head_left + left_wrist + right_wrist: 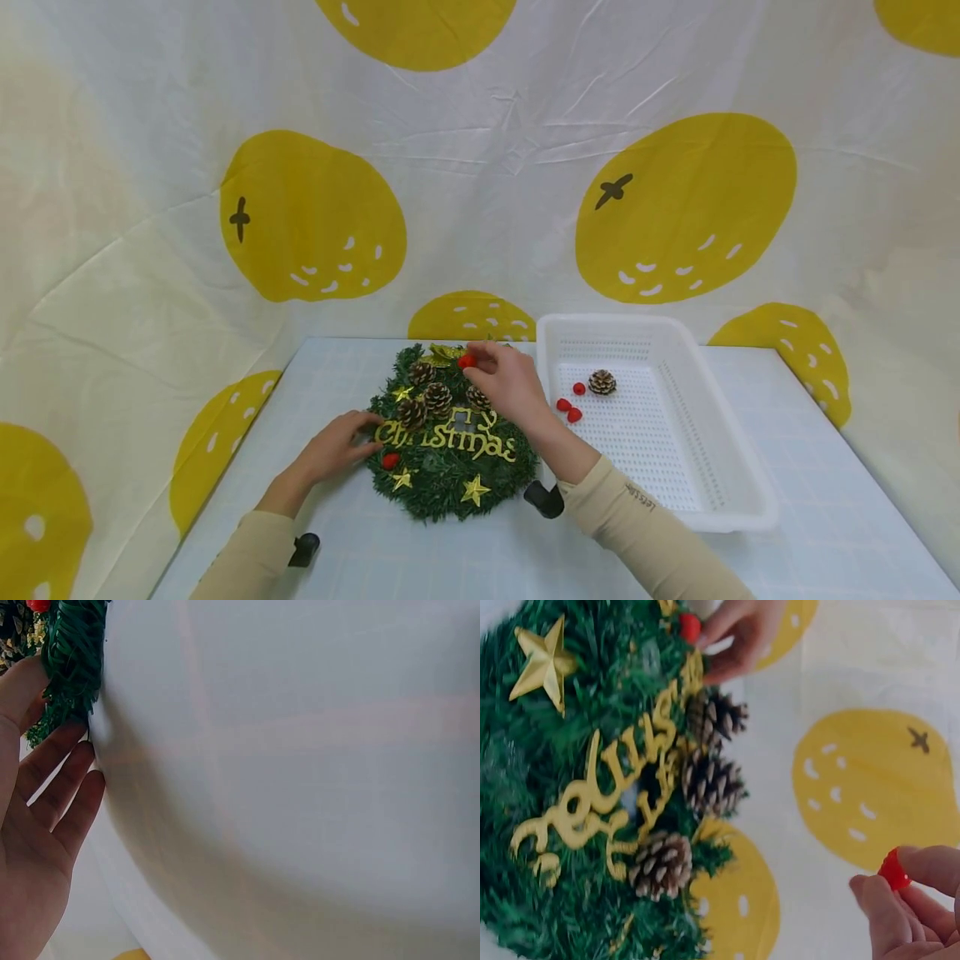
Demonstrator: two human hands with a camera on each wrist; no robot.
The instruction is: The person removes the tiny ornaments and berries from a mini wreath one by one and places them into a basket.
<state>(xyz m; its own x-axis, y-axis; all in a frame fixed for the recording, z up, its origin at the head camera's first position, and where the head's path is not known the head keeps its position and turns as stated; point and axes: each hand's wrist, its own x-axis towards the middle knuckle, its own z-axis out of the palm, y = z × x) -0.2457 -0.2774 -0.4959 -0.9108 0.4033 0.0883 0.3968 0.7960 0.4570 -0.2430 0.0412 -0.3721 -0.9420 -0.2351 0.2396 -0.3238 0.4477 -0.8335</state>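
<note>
A green Christmas wreath (pixel 438 475) lies on the table, bearing gold "my Christmas" lettering (pixel 491 446), several pine cones (pixel 437 398) and gold stars (pixel 475 490). At its left edge my left hand (pixel 330 450) holds the rim, thumb on the greenery and fingers at the outer side. Between thumb and fingertips, my right hand (pixel 513 387) pinches a small red berry (pixel 894 871) above the wreath's upper right part. Another red berry (pixel 391 461) sits among the needles near the left hand. The right hand hides part of the wreath's upper right.
Right of the wreath stands a white plastic basket (pixel 738 450). Inside it are a loose pine cone (pixel 602 382) and several red berries (pixel 574 414). A curtain (pixel 480 208) printed with yellow fruit hangs behind the table.
</note>
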